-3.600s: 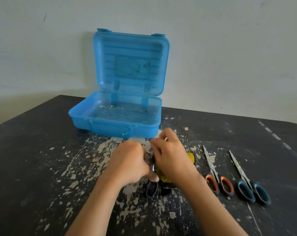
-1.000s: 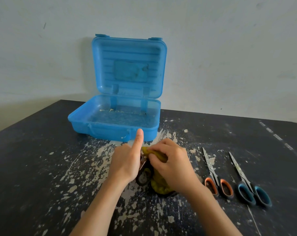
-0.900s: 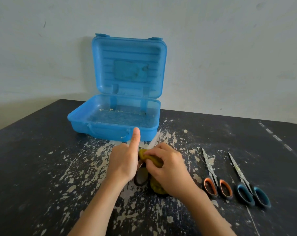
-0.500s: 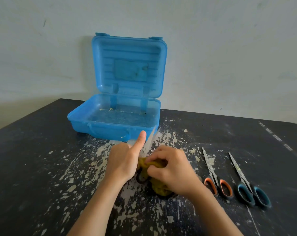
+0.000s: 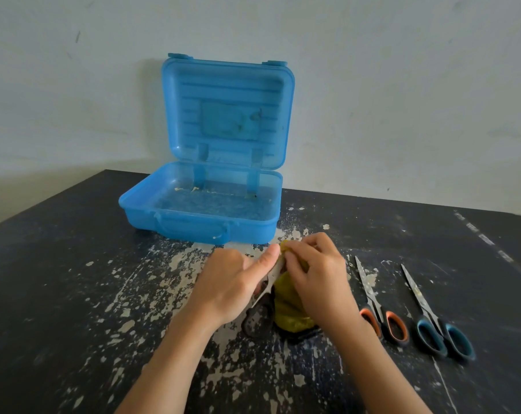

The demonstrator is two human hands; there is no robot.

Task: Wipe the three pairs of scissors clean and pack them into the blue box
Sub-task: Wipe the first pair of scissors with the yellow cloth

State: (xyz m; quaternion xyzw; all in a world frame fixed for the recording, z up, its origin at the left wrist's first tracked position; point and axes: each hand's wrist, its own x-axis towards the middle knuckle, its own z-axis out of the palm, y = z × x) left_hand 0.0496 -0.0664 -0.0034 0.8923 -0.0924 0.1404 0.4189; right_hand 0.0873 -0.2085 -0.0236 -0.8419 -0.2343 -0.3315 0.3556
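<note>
— Black, paint-flecked table point(image 5: 59, 279) against a pale wall. Where's the blue box point(image 5: 199, 227)?
— At the back, lid up.
— And the grips?
— Left grip point(image 5: 226, 285) clasps the black-handled scissors point(image 5: 257, 319), thumb along the blade. Right grip point(image 5: 319, 282) pinches a yellow cloth point(image 5: 289, 309) round that blade. Orange-handled scissors point(image 5: 372, 297) and teal-handled scissors point(image 5: 423, 306) lie to the right.

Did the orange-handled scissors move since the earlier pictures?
No. The orange-handled scissors still lie beside the teal-handled scissors, right of the blue box.
</note>
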